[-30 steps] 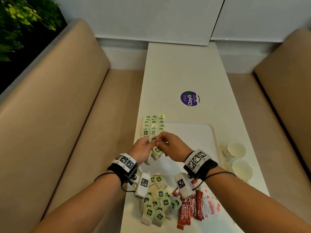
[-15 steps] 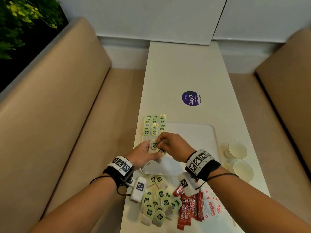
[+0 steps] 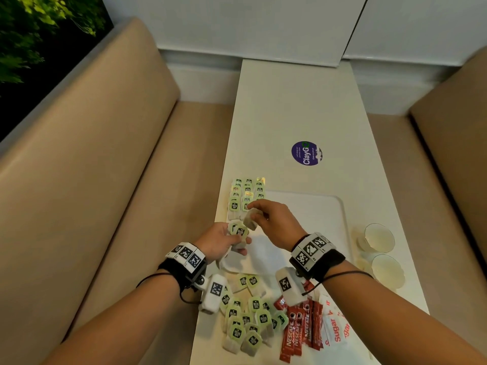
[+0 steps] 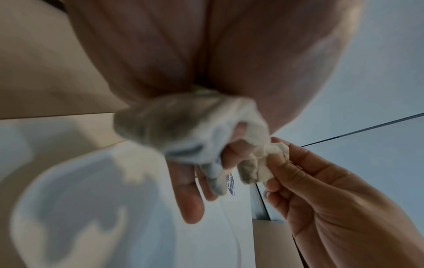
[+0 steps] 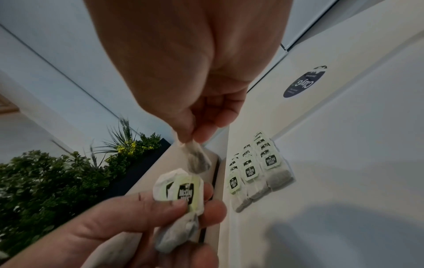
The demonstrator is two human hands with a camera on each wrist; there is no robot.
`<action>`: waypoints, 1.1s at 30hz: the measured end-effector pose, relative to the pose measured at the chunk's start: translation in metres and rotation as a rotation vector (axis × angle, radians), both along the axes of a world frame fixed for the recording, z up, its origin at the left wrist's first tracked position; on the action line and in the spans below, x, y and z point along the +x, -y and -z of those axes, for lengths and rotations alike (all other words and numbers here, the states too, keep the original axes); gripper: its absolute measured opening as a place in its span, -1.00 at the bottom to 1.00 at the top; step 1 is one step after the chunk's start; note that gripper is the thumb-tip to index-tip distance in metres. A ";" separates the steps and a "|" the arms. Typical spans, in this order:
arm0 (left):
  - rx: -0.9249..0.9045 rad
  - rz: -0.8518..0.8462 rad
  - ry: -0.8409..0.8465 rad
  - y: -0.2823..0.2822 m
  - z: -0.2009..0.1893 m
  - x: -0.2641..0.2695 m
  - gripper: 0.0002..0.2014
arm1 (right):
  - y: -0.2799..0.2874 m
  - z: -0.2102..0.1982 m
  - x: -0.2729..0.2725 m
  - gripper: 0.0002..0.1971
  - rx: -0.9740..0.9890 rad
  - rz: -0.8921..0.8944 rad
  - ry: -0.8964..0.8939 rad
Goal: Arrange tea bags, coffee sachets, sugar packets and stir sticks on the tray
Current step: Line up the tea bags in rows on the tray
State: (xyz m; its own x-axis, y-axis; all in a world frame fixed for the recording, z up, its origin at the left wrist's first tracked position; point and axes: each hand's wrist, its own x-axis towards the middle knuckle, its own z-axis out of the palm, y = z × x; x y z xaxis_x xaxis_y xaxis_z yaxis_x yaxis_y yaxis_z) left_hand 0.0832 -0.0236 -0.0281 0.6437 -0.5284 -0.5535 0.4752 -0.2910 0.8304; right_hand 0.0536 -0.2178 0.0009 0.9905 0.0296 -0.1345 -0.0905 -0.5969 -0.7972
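Pinching tea bag, right hand hides its tag.

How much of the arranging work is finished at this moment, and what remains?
Done: three rows of tea bags at the tray far-left corner. In hand: the right hand pinches one tea bag; the left hand holds several more. Left: the loose tea bag pile, coffee sachets, sugar packets. Stir sticks not visible.

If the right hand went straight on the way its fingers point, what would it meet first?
Probably the rows of tea bags laid on the tray; the right hand, pinching one tea bag, hovers beside them. Depth is unclear.
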 end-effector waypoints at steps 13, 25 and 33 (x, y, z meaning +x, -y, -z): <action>0.107 -0.120 0.146 0.005 0.008 0.013 -0.88 | -0.019 0.018 0.009 -0.88 0.026 0.160 -0.119; 0.247 -0.068 0.230 -0.002 0.005 0.024 -0.85 | -0.025 0.030 0.013 -0.86 0.115 0.158 -0.159; 0.256 -0.043 0.202 -0.009 0.011 0.039 -0.80 | -0.022 0.053 0.011 -0.71 0.005 0.024 -0.229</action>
State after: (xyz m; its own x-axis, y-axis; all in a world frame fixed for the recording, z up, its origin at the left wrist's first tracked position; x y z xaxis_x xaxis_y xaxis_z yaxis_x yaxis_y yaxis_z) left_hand 0.1223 -0.0145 -0.0387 0.7729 -0.3580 -0.5238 0.3248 -0.4859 0.8114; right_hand 0.0646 -0.1954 -0.0521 0.9345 0.0079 -0.3559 -0.2833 -0.5888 -0.7570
